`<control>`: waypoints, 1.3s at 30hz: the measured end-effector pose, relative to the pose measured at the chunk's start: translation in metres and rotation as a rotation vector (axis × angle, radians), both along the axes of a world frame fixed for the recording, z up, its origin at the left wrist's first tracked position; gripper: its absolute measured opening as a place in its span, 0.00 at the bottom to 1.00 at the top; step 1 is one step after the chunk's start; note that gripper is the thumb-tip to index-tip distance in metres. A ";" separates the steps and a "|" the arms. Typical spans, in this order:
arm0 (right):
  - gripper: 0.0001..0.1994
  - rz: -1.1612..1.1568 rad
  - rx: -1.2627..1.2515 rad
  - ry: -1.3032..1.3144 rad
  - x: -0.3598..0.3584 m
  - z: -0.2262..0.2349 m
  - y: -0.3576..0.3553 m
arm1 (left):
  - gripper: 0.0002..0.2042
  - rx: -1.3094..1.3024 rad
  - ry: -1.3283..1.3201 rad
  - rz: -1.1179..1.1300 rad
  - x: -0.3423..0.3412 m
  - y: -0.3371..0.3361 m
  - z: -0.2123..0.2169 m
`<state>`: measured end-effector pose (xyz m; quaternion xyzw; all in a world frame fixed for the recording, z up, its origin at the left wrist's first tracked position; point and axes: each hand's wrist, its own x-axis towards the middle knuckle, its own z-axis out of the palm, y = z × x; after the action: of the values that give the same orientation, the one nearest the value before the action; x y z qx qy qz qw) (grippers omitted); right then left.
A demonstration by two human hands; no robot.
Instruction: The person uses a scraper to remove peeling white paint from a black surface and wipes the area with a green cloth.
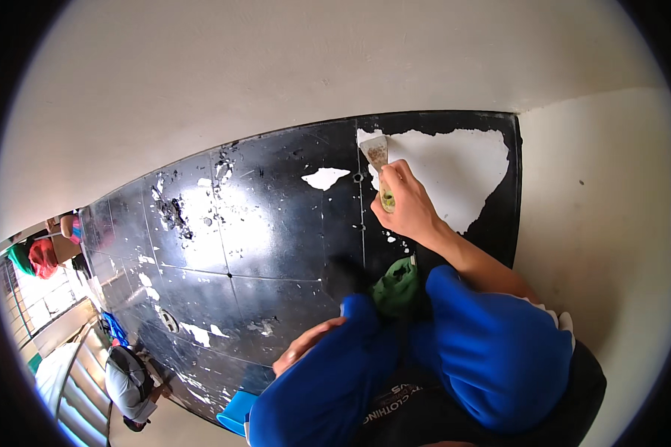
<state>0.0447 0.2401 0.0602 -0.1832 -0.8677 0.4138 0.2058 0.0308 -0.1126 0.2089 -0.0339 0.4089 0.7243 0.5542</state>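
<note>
My right hand [406,205] is closed around the yellow-green handle of a paint scraper [376,151]. The scraper's wide, stained metal blade lies at the upper left end of a large white bare patch [455,167] with ragged edges. Around that patch spreads a black, peeling surface [291,223] marked with thin straight lines. My left hand [309,345] rests with fingers laid out on my blue-trousered left leg and holds nothing; part of it is hidden by the leg. Between my knees shows a green object [397,289], partly covered, its kind unclear.
A pale wall [589,208] borders the black surface on the right, another along the top. Smaller white patches [326,178] and loose flakes dot the black. A light-blue container [236,412] is beside my left leg. Another person [130,384] crouches at the lower left, near railings.
</note>
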 end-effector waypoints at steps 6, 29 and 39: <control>0.20 -0.021 0.068 -0.117 -0.011 0.009 -0.007 | 0.22 -0.449 0.316 -0.314 0.001 0.048 -0.103; 0.21 -0.024 0.084 -0.067 -0.017 -0.002 0.001 | 0.05 -0.793 1.051 -0.257 0.005 0.090 -0.182; 0.20 -0.074 0.011 -0.005 -0.019 -0.018 0.001 | 0.06 -0.777 1.051 -0.282 0.004 0.082 -0.192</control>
<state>0.0257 0.2413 0.0426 -0.2148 -0.8632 0.4005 0.2197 0.0353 -0.0306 0.0167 0.1799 0.8562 0.3651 0.3181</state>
